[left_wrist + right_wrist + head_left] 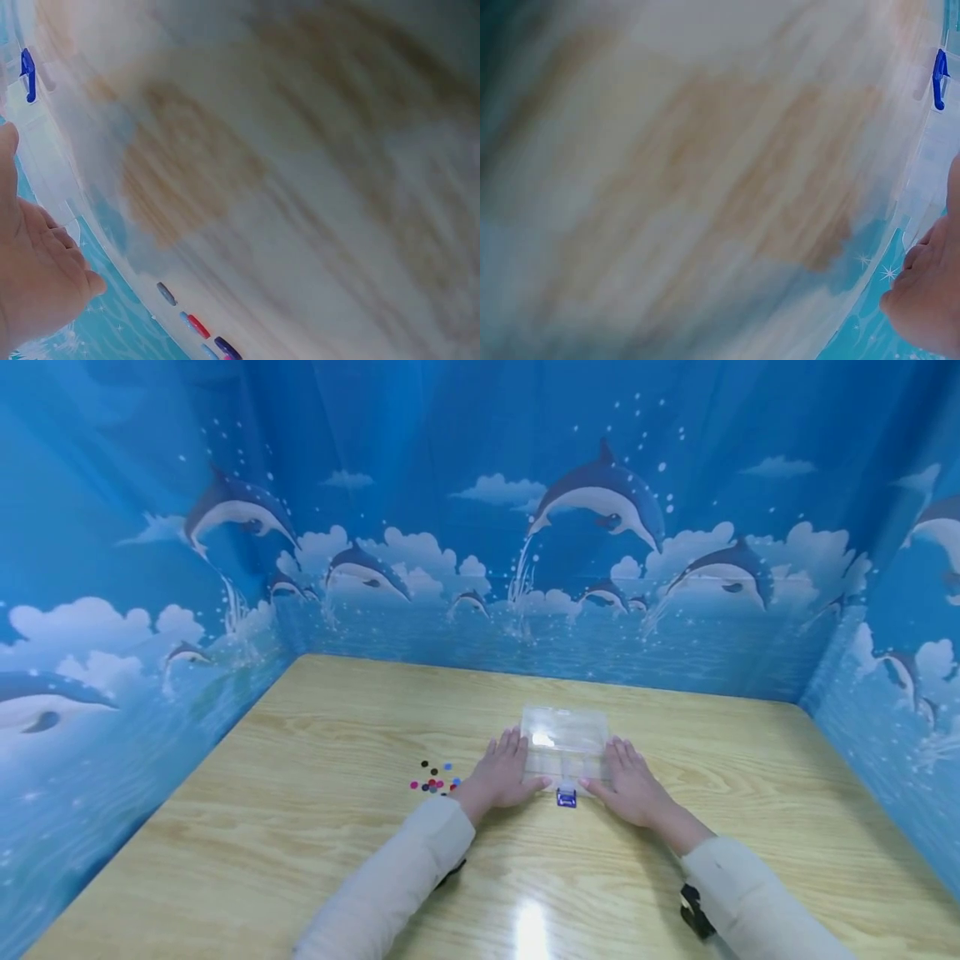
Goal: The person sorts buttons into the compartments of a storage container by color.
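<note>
A clear plastic box (pixel 564 767) with compartments rests on the table, its transparent lid (pixel 581 727) raised at the back. A blue latch (pixel 566 798) projects from the front; it also shows in both wrist views. My left hand (pixel 506 775) lies along the box's left side, fingers straight and pointing away, thumb towards the front edge. On the opposite side my right hand (pixel 632 783) mirrors it, fingers extended beside the box and thumb near the latch. In the wrist views, the left hand (pixel 45 277) and right hand (pixel 928 289) are only partly visible.
Several small coloured discs (pixel 432 783), black, red, pink and blue, lie scattered left of my left hand. The wooden table (pixel 360 718) is enclosed at the back and sides by a blue dolphin-print curtain (pixel 450 552). A light reflection shows near the front.
</note>
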Demonstrator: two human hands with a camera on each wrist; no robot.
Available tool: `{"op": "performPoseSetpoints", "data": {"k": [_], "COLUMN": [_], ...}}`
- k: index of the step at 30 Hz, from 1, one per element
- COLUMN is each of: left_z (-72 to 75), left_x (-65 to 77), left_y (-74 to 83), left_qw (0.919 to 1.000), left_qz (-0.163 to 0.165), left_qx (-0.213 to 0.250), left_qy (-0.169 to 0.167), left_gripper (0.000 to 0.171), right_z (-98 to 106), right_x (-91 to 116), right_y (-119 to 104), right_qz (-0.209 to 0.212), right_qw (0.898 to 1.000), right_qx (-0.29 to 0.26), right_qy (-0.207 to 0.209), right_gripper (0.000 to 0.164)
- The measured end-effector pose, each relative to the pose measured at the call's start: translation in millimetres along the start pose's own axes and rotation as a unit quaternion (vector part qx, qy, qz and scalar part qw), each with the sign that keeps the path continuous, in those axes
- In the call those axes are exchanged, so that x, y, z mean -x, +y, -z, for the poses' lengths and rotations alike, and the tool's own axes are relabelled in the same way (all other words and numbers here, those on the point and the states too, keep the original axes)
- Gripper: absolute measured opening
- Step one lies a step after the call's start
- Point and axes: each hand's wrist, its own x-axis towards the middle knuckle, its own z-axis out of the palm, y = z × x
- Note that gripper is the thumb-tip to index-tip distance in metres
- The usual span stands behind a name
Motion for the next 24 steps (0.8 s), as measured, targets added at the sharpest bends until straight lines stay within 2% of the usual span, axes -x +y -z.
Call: {"op": "performPoseSetpoints", "data": {"k": [7,24], "left_z": [-0.8,-1.3], "left_x": [2.9,13.9], "left_y": [-0.3,-1.1], "left_qw": [0.9999,0.9999], "left_qz": [0.006,-0.003], "left_qx": [0.008,0.010], "left_qy": [-0.009,-0.001], "left_gripper": [0.080,0.079], "right_z": [0.7,-2.1], "right_x": [4.1,12.1], "right_y": [-4.8,-12.4], "right_qz": [0.000,0.003], "right_qw": [1.000,1.000], "right_qx": [-0.007,0.016], "right_qy": [0.004,0.020], "right_gripper": [0.081,0.082]}}
